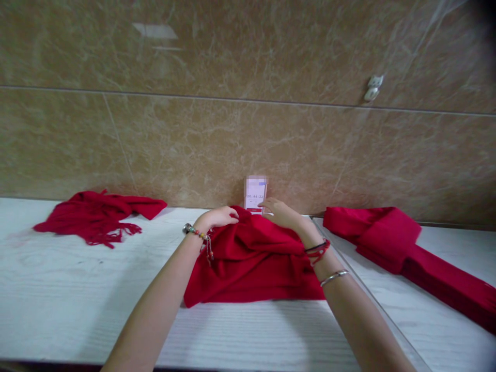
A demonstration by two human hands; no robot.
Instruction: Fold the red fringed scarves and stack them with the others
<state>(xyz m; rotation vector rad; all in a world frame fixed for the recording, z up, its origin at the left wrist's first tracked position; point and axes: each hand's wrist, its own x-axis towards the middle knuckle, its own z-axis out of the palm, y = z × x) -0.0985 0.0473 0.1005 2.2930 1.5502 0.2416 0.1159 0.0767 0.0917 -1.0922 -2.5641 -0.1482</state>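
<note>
A bunched red scarf [256, 268] lies in loose folds on the white table in front of me, its near edge fairly straight. At its far left side, the fingers of my left hand [221, 217] are curled in against the cloth and appear to pinch it. My right hand [282, 213] is over the far right part of the scarf with fingers apart, the fingertips close to a phone [256, 194]. Whether those fingertips touch the phone's screen, I cannot tell. The phone leans upright against the wall and shows a running-time display; the scarf hides its lower end.
To the left lies a crumpled red scarf with fringe [96, 217]. On the right, a folded red scarf [380, 237] has a long strip trailing toward me. A seam splits the white tabletop [58, 294]. Behind rises a brown marbled wall [194, 139] with a small white cat-shaped hook [374, 88].
</note>
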